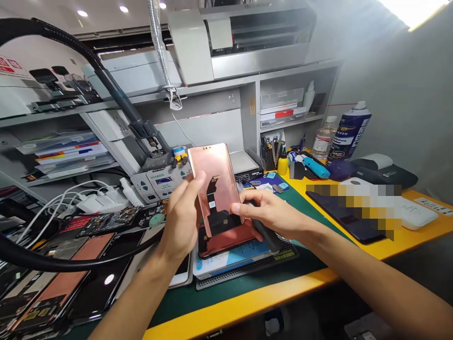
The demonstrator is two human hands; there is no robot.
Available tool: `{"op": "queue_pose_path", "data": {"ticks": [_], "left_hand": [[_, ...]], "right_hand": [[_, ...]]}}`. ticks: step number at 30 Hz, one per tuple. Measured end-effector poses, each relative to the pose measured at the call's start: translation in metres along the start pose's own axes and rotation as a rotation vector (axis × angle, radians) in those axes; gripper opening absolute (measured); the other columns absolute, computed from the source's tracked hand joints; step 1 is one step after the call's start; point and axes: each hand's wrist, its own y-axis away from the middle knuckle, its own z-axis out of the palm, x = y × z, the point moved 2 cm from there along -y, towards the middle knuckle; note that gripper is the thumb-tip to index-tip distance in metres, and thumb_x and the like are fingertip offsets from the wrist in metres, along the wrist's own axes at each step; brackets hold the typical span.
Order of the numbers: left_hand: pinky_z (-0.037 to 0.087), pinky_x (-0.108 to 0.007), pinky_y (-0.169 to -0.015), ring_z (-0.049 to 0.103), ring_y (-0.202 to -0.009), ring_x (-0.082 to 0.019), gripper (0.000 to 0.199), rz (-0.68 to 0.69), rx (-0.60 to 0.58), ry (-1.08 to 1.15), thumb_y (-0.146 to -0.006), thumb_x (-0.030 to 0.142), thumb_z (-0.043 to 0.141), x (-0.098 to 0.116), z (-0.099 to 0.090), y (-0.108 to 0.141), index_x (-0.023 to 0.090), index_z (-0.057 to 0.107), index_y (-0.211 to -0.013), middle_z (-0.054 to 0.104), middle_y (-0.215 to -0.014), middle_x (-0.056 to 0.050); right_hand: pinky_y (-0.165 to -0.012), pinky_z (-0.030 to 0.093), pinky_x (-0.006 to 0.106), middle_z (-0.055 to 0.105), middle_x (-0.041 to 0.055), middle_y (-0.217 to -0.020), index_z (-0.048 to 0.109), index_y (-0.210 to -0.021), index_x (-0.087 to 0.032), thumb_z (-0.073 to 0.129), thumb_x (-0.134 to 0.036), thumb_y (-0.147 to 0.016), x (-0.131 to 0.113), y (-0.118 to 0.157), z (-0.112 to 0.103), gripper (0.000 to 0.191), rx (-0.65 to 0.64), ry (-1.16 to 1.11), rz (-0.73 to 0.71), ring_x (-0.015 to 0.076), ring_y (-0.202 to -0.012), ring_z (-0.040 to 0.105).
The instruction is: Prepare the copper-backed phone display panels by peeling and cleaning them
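Upright in front of me is a phone screen panel [224, 177], its copper-coloured back facing me with a black flex cable [211, 193] on it. My left hand [182, 215] grips the panel's left edge, thumb lying on the copper face. At the lower right edge, my right hand [264, 208] pinches the panel between thumb and fingers. Below it lies another reddish, black-edged panel [230, 242], partly covered by the held one. This rests over a blue-and-white box [212, 270] on a perforated mat [244, 277]. A dark curved object [272, 238] beneath my right hand is partly hidden.
Several phone panels [76, 269] lie at left, under a curved black hose [81, 264]. A dark phone [348, 217] rests on the yellow table edge at right. Behind stand a spray can [350, 132], a clear bottle [323, 139] and a control box [163, 182].
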Motion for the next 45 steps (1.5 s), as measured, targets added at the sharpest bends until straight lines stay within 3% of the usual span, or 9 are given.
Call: {"op": "queue_pose_path", "data": {"ticks": [4,7,10,15,23,33,45], "left_hand": [[0.055,-0.026,-0.079,0.07,-0.088,-0.02,0.026,-0.028,-0.139,-0.414,-0.081,0.028,0.077,-0.001,-0.022,0.016,0.017,0.071,-0.103,0.077,-0.101,-0.005],[0.055,-0.026,-0.064,0.067,-0.068,-0.016,0.024,-0.109,-0.213,-0.524,-0.083,0.031,0.074,-0.007,-0.034,0.023,0.017,0.068,-0.101,0.076,-0.092,-0.005],[0.052,-0.026,-0.054,0.063,-0.057,-0.015,0.025,-0.184,-0.276,-0.493,-0.089,0.036,0.066,-0.013,-0.04,0.027,0.017,0.063,-0.105,0.074,-0.081,-0.004],[0.051,-0.024,-0.054,0.061,-0.055,-0.013,0.019,-0.225,-0.298,-0.422,-0.092,0.035,0.061,-0.016,-0.043,0.034,0.019,0.058,-0.102,0.069,-0.069,0.0],[0.052,-0.025,-0.058,0.064,-0.059,-0.015,0.011,-0.263,-0.312,-0.242,-0.094,0.025,0.053,-0.018,-0.046,0.041,0.019,0.059,-0.1,0.073,-0.07,-0.001],[0.052,-0.027,-0.063,0.065,-0.06,-0.015,0.033,-0.261,-0.332,-0.175,-0.085,0.02,0.056,-0.013,-0.046,0.045,0.016,0.06,-0.117,0.072,-0.073,-0.001],[0.053,-0.026,-0.06,0.064,-0.058,-0.015,0.017,-0.278,-0.311,-0.123,-0.081,0.022,0.061,-0.013,-0.044,0.046,0.016,0.064,-0.097,0.072,-0.071,-0.003]], "right_hand": [[-0.039,0.042,0.019,0.054,-0.006,-0.064,0.057,-0.074,-0.019,0.075,-0.051,-0.086,0.004,-0.002,-0.001,0.038,0.044,-0.084,0.012,0.0074,-0.042,0.05],[-0.041,0.044,0.018,0.055,-0.0055,-0.064,0.057,-0.073,-0.018,0.077,-0.051,-0.083,0.006,-0.003,0.0,0.04,0.06,-0.101,0.03,0.0072,-0.045,0.052],[-0.038,0.042,0.018,0.054,-0.0058,-0.064,0.055,-0.072,-0.019,0.076,-0.052,-0.084,0.007,-0.002,0.003,0.041,0.059,-0.094,0.055,0.0079,-0.043,0.052],[-0.035,0.042,0.019,0.054,-0.0055,-0.065,0.055,-0.072,-0.019,0.074,-0.049,-0.087,0.009,-0.001,0.007,0.038,0.036,-0.076,0.127,0.0092,-0.041,0.053],[-0.033,0.042,0.019,0.058,-0.0046,-0.065,0.056,-0.075,-0.02,0.072,-0.048,-0.089,0.016,-0.002,0.01,0.036,0.016,-0.157,0.182,0.0096,-0.042,0.053],[-0.034,0.041,0.017,0.057,-0.0043,-0.064,0.059,-0.082,-0.019,0.07,-0.048,-0.092,0.018,-0.001,0.011,0.032,-0.011,-0.172,0.215,0.0098,-0.043,0.054],[-0.034,0.042,0.018,0.057,-0.0046,-0.064,0.059,-0.084,-0.019,0.068,-0.047,-0.093,0.02,0.0,0.011,0.031,-0.034,-0.198,0.231,0.0098,-0.042,0.054]]}}
